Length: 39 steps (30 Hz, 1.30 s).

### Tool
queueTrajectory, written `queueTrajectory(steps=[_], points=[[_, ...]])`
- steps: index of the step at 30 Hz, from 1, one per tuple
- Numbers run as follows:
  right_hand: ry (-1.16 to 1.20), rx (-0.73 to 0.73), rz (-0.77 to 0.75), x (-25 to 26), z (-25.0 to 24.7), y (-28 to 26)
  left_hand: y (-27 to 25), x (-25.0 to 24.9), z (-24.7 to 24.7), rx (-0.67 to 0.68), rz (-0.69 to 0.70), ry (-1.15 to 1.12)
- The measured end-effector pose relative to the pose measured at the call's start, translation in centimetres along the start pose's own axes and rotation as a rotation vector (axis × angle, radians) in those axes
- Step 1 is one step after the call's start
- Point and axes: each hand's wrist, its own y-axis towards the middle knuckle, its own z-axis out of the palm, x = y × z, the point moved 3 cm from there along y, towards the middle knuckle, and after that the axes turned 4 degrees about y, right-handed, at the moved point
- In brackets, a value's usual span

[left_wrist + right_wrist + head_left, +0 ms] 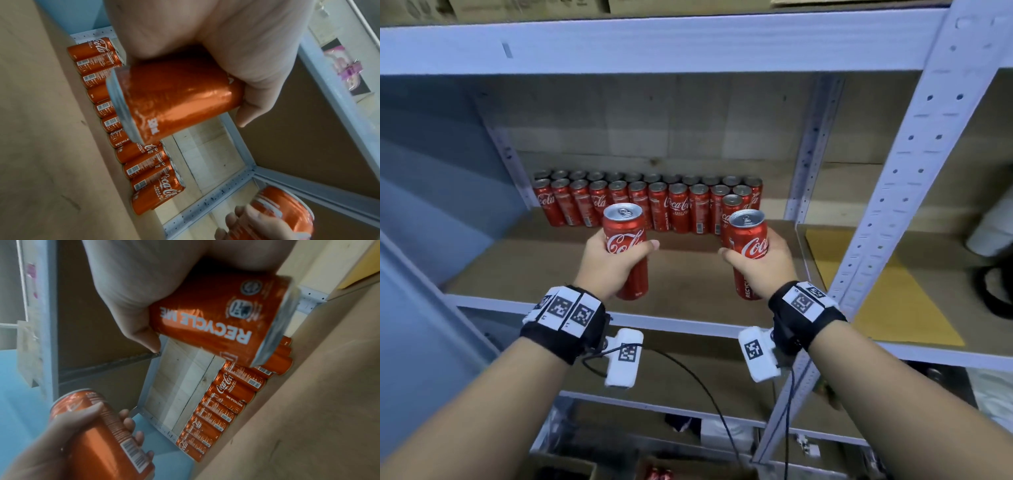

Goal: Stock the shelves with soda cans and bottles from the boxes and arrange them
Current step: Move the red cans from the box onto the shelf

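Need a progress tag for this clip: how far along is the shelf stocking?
Done: two rows of cans stand upright at the back of the shelf, and a single can starts a third row at the right end.
In hand: the left hand holds a can, the right hand holds another can, both above the shelf.
Left: set both down; the shelf front is bare. No bottles are visible.

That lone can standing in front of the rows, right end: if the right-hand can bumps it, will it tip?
Probably tips easily: the lone can is tall, slim and unsupported in front. Its tab looks unopened, so likely full and steadier. Falling backward, the rows of cans behind should catch it.
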Motion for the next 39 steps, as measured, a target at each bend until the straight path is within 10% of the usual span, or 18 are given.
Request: queueTrajectory(steps=[18, 39], points=[[-0.026, -0.270, 0.300, -7.9, 13.1, 13.3, 19.6, 11.1, 2.4, 0.167, -0.169, 0.172], [-0.125, -0.064, 0.313, -11.6, 10.1, 11.9, 19.3, 13.4, 3.9, 0.232, -0.184, 0.503]])
